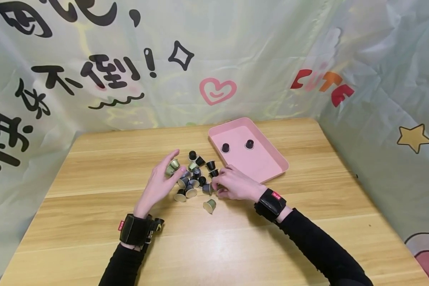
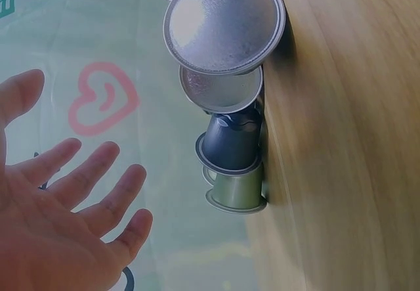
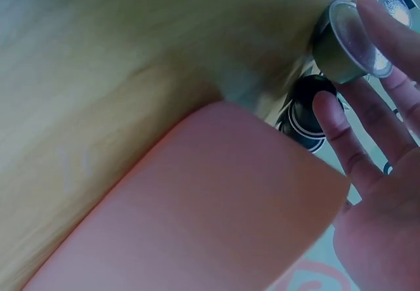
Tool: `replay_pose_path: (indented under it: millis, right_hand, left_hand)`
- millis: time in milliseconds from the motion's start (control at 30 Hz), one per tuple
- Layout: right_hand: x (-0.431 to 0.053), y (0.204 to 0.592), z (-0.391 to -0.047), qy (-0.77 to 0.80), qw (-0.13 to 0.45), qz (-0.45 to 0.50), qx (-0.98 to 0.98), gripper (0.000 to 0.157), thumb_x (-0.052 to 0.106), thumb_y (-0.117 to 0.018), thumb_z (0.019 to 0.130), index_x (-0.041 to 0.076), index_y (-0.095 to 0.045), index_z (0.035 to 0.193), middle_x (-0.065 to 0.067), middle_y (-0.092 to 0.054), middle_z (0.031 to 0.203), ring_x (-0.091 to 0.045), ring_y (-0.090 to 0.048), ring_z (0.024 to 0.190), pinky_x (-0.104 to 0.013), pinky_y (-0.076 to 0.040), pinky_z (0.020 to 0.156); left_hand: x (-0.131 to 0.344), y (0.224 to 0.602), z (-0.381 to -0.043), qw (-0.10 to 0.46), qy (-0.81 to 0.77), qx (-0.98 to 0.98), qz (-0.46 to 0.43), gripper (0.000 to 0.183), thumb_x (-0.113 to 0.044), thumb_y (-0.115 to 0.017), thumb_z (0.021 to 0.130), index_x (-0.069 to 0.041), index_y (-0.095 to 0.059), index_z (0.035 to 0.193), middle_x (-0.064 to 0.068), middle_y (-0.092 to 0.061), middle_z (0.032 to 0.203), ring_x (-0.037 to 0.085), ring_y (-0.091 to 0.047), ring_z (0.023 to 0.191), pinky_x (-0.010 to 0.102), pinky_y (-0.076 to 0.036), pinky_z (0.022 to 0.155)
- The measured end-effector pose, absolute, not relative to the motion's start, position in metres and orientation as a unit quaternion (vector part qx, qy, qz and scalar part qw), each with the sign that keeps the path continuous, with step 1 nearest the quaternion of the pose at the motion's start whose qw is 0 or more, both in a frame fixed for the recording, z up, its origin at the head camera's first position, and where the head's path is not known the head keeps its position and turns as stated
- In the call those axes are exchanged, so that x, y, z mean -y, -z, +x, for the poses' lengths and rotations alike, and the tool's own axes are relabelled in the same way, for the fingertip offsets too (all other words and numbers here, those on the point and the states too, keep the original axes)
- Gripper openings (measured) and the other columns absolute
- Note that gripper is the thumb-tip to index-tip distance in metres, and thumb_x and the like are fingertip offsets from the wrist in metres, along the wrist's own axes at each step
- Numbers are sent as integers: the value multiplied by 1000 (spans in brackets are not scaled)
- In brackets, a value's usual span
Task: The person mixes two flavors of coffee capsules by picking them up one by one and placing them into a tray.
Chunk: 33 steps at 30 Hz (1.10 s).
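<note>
Coffee capsules lie in a loose pile on the table, black ones [image 1: 192, 155], dark blue ones and green ones [image 1: 174, 163]. At the pile's left side is my left hand [image 1: 159, 180], thumb and fingers spread. The left wrist view shows its bare palm [image 2: 59, 225] apart from a row of capsules [image 2: 230, 143]. On the pile's right, my right hand [image 1: 237, 183] pinches an olive-green capsule [image 3: 331, 51] between thumb and fingers; its fingertips are partly hidden. One green capsule [image 1: 209, 205] lies in front of the pile.
Behind the right hand stands a shallow pink tray [image 1: 284, 163] holding two black capsules [image 1: 249, 144], set upright. The wooden table [image 1: 111, 159] ends at a printed cloth backdrop [image 1: 264, 79] at the back and right.
</note>
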State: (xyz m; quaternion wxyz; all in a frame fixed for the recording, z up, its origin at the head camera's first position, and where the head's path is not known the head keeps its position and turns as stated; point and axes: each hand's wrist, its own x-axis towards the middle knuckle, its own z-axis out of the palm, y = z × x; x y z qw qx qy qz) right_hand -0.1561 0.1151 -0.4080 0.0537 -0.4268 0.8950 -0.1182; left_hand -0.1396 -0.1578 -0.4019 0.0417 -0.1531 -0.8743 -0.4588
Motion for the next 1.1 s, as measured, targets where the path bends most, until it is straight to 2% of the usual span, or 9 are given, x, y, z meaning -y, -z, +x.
replay_pose_path:
  millis: [167, 433, 600, 867, 1100]
  right_hand:
    - [-118, 407, -156, 124, 59, -424, -895, 21, 23, -84, 79, 20, -70, 95, 9, -75, 93, -15, -64, 96, -47, -42, 109]
    - [-118, 410, -155, 123, 64, -429, -893, 24, 4, -78, 79, 18, -71, 98, 7, -77, 95, -14, -70, 93, -48, -41, 112]
    - [-120, 410, -153, 118, 56, -432, -892, 24, 5, -78, 80, 17, -73, 100, 5, -78, 98, -16, -70, 95, -48, -40, 113]
    - [-124, 403, -151, 152, 18, -460, -875, 15, 7, -74, 86, 14, -76, 100, -1, -74, 104, -17, -69, 100, -47, -46, 107]
    - [-131, 400, -152, 206, -5, -463, -862, 12, 3, -69, 90, 8, -76, 100, -7, -68, 107, -19, -68, 98, -40, -54, 99]
  left_hand:
    - [158, 402, -140, 43, 459, 874, -154, 66, -31, -61, 100, -8, -34, 155, 17, -41, 159, 39, -39, 146, 67, -22, 121]
    - [156, 403, -141, 40, 461, 872, -158, 65, -29, -61, 100, -6, -34, 155, 21, -41, 157, 42, -40, 145, 69, -22, 120]
    - [156, 404, -141, 42, 461, 872, -159, 65, -28, -62, 99, -7, -35, 155, 22, -43, 156, 42, -41, 144, 69, -24, 119]
    - [156, 404, -140, 37, 459, 874, -156, 66, -29, -62, 99, -7, -35, 155, 22, -44, 155, 43, -43, 142, 69, -25, 119]
    - [157, 404, -139, 31, 454, 877, -154, 66, -33, -61, 100, -8, -35, 155, 18, -42, 158, 40, -39, 146, 70, -22, 120]
